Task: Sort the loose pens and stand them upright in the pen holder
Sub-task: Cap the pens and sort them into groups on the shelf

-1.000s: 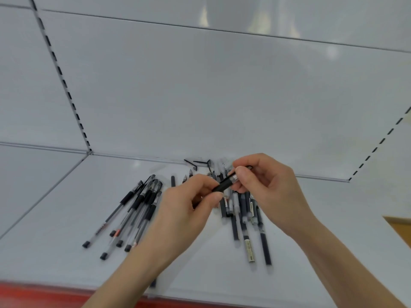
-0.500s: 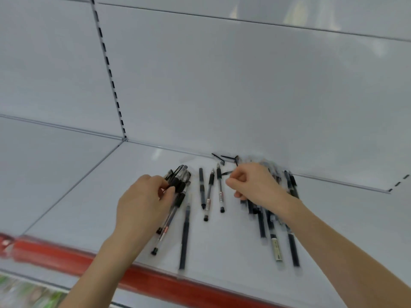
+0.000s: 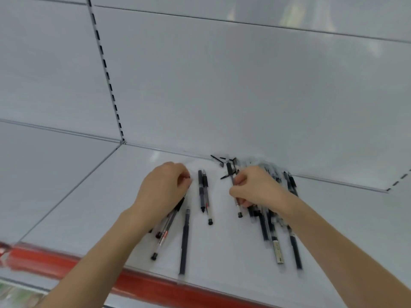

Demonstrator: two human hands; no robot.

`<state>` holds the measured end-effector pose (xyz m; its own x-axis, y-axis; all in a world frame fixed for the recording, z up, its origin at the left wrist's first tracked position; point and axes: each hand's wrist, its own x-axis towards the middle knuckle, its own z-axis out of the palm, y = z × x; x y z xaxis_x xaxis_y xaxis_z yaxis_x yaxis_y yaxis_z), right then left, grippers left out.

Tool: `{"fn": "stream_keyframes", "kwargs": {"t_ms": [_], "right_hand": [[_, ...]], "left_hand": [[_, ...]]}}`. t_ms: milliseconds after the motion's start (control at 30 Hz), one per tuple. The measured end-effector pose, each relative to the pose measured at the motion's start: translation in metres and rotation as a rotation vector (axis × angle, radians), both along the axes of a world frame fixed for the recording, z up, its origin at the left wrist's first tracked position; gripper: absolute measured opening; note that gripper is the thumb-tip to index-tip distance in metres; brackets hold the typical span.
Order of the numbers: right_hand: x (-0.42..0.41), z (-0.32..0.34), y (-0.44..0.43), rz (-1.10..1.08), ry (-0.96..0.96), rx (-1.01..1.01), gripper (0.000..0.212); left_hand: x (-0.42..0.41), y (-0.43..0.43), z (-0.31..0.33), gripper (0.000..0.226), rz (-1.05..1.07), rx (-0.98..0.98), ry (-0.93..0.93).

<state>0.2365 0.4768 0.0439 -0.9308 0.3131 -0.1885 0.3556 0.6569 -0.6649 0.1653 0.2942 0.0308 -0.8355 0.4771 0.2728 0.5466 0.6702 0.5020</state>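
Note:
Loose black and clear pens lie on a white shelf (image 3: 111, 203). My left hand (image 3: 163, 187) rests curled over a bundle of clear pens (image 3: 165, 230) at the left, its fingers around their upper ends. My right hand (image 3: 255, 188) pinches a thin clear pen (image 3: 233, 187) that points away from me, above a heap of dark pens (image 3: 273, 227) on the right. Two pens (image 3: 203, 194) lie side by side between my hands, and a single black pen (image 3: 184, 241) lies nearer the front. No pen holder is in view.
Small black pen caps or clips (image 3: 222, 162) lie at the back where the shelf meets the white back panel (image 3: 222, 85). A red strip (image 3: 89, 265) runs along the shelf's front edge. A slotted upright (image 3: 106, 72) stands at the back left.
Both hands held one pen between them a second ago. They have parted: the left went down onto the left bundle, the right onto the right heap and took hold of a thin pen.

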Motion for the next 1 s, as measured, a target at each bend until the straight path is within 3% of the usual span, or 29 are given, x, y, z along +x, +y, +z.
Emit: {"fn": "stream_keyframes", "kwargs": {"t_ms": [67,167,333,433,600,700,833,900,1000], "right_hand": [[0.01,0.007,0.007,-0.076,0.112,-0.136,0.002],[0.027,0.013,0.016,-0.168,0.224,-0.231,0.013],[0.053,0.012,0.022,-0.202,0.261,-0.28,0.014],[0.065,0.013,0.024,-0.209,0.273,-0.3,0.003],[0.074,0.014,0.023,-0.21,0.283,-0.278,0.029],[0.077,0.018,0.019,-0.232,0.372,-0.279,0.022],[0.083,0.026,0.009,-0.177,0.536,-0.168,0.013],[0.084,0.029,0.001,-0.126,0.572,-0.155,0.014],[0.085,0.031,-0.011,-0.045,0.566,-0.137,0.013]], "left_hand": [[-0.018,0.021,0.005,0.017,-0.117,0.011,0.008],[-0.045,0.055,0.005,0.023,-0.242,-0.045,0.039],[-0.076,0.096,-0.009,0.031,-0.383,-0.28,0.075],[-0.084,0.105,-0.015,0.025,-0.424,-0.339,0.09],[-0.085,0.109,-0.015,0.022,-0.43,-0.328,0.142],[-0.073,0.104,-0.001,0.016,-0.342,0.04,-0.01],[-0.034,0.085,0.035,0.011,-0.301,0.769,-0.61],[-0.016,0.074,0.046,0.013,-0.309,0.972,-0.79],[0.001,0.063,0.055,0.009,-0.31,1.1,-0.838]]}}
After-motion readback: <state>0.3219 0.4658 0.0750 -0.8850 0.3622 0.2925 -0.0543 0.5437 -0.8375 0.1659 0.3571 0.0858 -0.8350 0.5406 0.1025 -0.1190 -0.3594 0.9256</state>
